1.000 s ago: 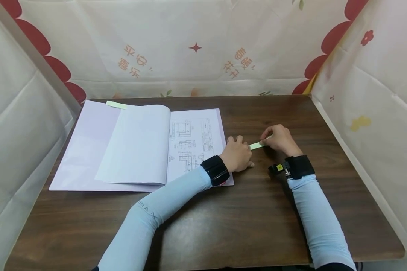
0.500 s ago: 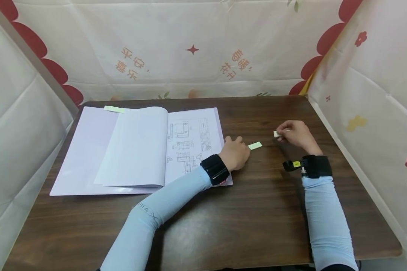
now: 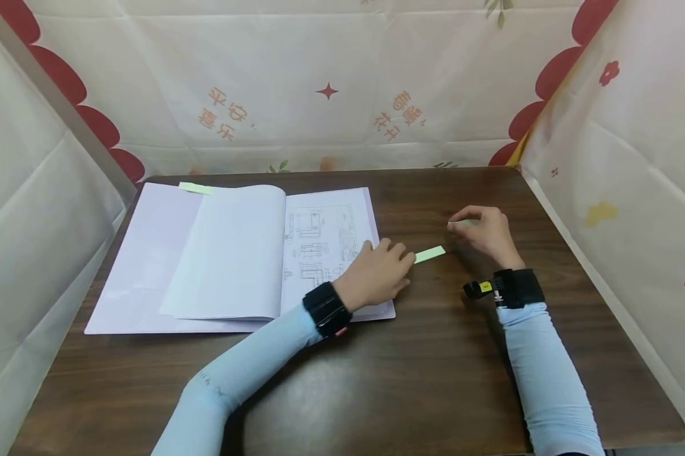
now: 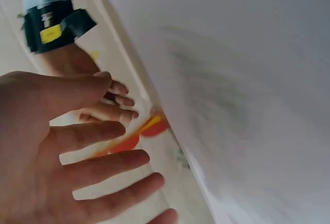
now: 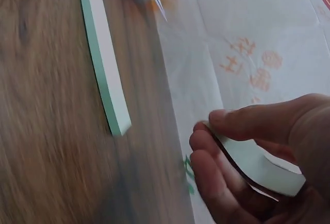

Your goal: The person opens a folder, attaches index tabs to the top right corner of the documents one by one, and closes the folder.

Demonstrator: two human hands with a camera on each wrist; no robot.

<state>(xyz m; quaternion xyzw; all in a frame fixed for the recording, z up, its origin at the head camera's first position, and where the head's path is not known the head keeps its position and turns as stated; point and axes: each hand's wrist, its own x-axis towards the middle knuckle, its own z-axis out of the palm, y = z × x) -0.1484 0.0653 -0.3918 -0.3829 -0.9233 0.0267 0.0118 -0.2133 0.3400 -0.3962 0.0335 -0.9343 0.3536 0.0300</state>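
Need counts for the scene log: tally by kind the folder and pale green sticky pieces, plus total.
Open folder: 1
Pale green sticky pieces: 3 (block on the table, strip in the right hand, tab at the turned page's top corner)
Total: 4

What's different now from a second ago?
The right hand has pulled a pale green strip off the sticky pad, a little rightward. The left hand let go of the pad and moved left, toward the book. The open book and its green tab stayed put.
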